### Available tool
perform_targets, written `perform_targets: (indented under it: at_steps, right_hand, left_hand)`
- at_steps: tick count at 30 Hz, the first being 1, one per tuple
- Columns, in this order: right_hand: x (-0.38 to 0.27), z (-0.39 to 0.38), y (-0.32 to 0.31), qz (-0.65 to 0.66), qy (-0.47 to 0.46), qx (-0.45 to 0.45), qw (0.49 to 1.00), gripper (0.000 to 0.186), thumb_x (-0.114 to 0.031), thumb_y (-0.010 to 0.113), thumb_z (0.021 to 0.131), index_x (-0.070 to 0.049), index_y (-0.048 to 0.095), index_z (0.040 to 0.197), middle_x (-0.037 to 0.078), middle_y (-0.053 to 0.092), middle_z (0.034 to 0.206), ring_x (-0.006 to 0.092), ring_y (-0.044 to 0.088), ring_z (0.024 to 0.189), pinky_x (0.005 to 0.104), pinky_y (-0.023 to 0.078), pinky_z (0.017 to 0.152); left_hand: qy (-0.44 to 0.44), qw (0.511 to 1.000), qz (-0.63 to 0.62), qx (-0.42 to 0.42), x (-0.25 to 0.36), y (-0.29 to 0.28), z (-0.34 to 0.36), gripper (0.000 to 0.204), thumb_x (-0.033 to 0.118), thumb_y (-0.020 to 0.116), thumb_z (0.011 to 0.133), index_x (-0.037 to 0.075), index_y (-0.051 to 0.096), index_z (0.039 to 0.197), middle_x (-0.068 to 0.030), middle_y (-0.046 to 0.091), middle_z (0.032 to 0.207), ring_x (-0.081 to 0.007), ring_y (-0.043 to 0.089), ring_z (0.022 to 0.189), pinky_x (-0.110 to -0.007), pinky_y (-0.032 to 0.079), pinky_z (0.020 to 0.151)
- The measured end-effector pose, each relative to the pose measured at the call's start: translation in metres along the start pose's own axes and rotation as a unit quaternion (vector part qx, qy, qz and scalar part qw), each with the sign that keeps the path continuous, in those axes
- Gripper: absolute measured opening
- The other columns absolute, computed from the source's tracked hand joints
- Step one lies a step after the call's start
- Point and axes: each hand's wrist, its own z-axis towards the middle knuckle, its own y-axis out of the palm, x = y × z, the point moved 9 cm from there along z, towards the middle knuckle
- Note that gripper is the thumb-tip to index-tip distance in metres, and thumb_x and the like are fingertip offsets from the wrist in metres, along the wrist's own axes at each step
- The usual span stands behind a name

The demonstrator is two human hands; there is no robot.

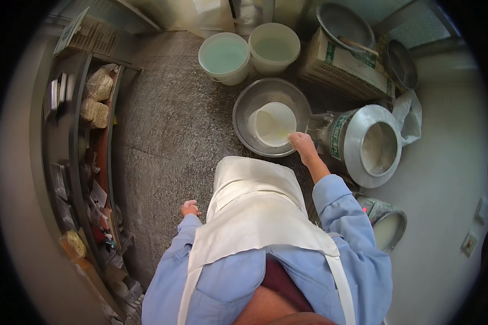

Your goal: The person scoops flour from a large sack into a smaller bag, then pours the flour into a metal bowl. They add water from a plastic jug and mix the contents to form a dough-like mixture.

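A wide grey metal basin (243,116) stands on the floor in front of me. Over its hollow is a round white tub (276,122), seen from above, its inside pale. At the tub's right edge my right hand (301,143) is closed, fingers pinched on the rim; exactly how they grip is hard to see. My left hand (190,208) hangs low beside my white apron (257,184), away from the basin. Its fingers are loosely curled and a little apart, and nothing shows in them.
Two white buckets of water, one bluish (224,54) and one greenish (275,47), stand beyond the basin. To the right are a large metal pot (371,146), a carton (344,67) with metal bowls, and a pail (387,230). Cluttered shelving (78,141) lines the left.
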Motion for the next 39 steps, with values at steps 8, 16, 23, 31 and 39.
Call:
perform_targets:
  at_steps: [8,16,23,31,39]
  right_hand:
    - [-0.049,0.083,0.069,-0.104,0.004,-0.034,0.994,0.033,-0.031,0.057,0.074,0.002,0.061,0.080,0.003,0.053,0.065,0.0109,0.046,0.061,0.0263,0.037,0.058]
    - [-0.082,0.183,0.111,-0.074,-0.005,0.000,0.997,0.029,-0.032,0.059,0.079,-0.003,0.058,0.076,-0.001,0.051,0.071,0.0089,0.043,0.066,0.0250,0.035,0.061]
    - [-0.152,0.271,0.066,-0.227,-0.139,0.083,0.960,0.047,-0.035,0.062,0.078,0.001,0.058,0.107,0.010,0.063,0.091,0.0135,0.056,0.084,0.0277,0.042,0.078]
    - [-0.198,0.350,0.120,-0.405,-0.252,0.150,0.866,0.055,-0.039,0.065,0.072,0.006,0.058,0.103,0.023,0.058,0.103,0.0341,0.056,0.096,0.0363,0.043,0.084]
    - [-0.202,0.437,0.041,-0.571,-0.118,0.268,0.767,0.039,-0.033,0.060,0.079,-0.001,0.060,0.100,0.018,0.061,0.099,0.0333,0.057,0.093,0.0414,0.042,0.084]
  left_hand:
    - [-0.018,0.997,0.075,0.006,0.011,0.000,0.047,0.040,-0.010,0.037,0.061,0.005,0.061,0.090,-0.0088,0.055,0.064,-0.0198,0.050,0.044,-0.034,0.044,0.039]
    - [-0.076,0.994,0.067,0.045,0.020,-0.059,0.083,0.034,-0.008,0.038,0.065,0.005,0.061,0.087,-0.0097,0.055,0.062,-0.0197,0.048,0.044,-0.033,0.042,0.038]
    - [-0.164,0.986,-0.025,-0.035,-0.076,-0.077,0.129,0.024,-0.004,0.041,0.066,0.002,0.059,0.081,-0.0106,0.050,0.053,-0.0199,0.046,0.042,-0.032,0.038,0.038]
    - [-0.171,0.984,-0.027,-0.046,-0.155,-0.109,0.138,0.018,0.020,0.055,0.065,0.002,0.058,0.070,-0.0092,0.051,0.053,-0.0212,0.044,0.042,-0.034,0.038,0.041]
    - [-0.243,0.967,0.028,-0.073,-0.169,-0.116,0.126,0.019,0.020,0.055,0.066,0.003,0.058,0.069,-0.0092,0.052,0.053,-0.0215,0.045,0.042,-0.034,0.039,0.042]
